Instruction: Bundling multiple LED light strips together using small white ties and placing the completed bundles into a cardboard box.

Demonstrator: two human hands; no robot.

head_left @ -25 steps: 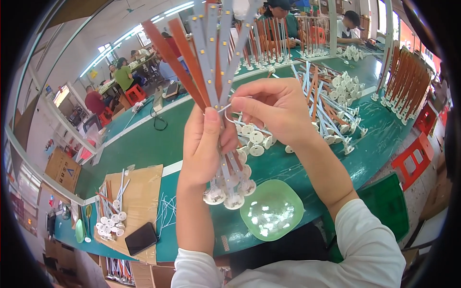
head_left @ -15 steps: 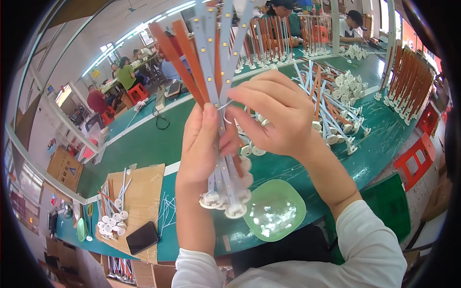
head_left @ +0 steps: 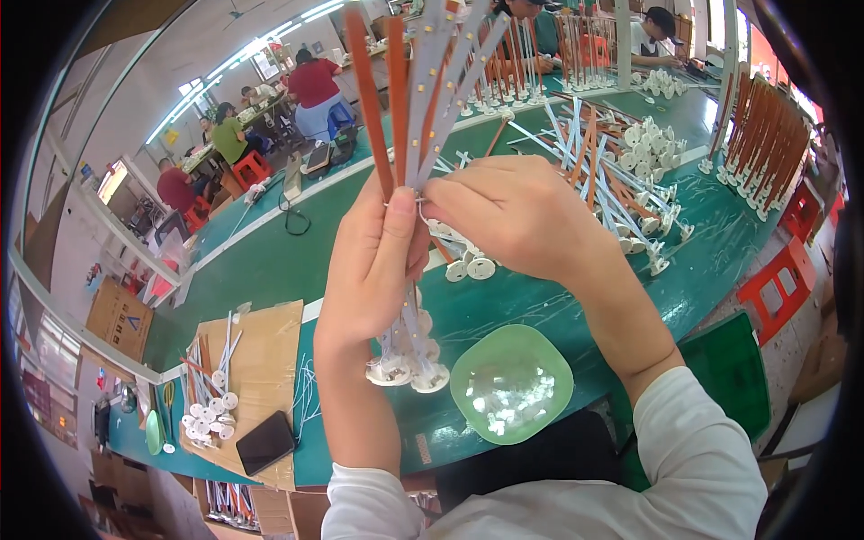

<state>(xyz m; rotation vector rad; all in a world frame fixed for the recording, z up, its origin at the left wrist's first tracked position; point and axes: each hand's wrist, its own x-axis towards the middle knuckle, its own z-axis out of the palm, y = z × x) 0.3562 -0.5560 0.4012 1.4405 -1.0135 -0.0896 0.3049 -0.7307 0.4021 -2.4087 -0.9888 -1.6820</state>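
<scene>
My left hand (head_left: 369, 270) is wrapped round the middle of an upright bundle of LED strips (head_left: 419, 117), some orange-brown and some white with small yellow chips. Round white discs (head_left: 391, 370) sit at the bundle's lower end, below the hand. A thin white tie (head_left: 419, 202) crosses the bundle by my left thumb. My right hand (head_left: 526, 216) is closed against the bundle there, its fingertips pinching the tie; how far the tie goes round is hidden. Under the hands stands a green bowl (head_left: 551, 360) holding small white pieces.
Loose strips with white discs (head_left: 598, 171) lie heaped at right on the green table (head_left: 270, 261). Upright strips (head_left: 765, 144) stand beyond. At left, cardboard (head_left: 270, 360) bears a black phone (head_left: 265, 443) and more strips; white ties (head_left: 307, 391) lie beside it. Several people work farther back.
My right hand has closed in against the bundle at the tie, where its fingers were more spread. The bundle has tilted a little more upright and moved slightly left at its base.
</scene>
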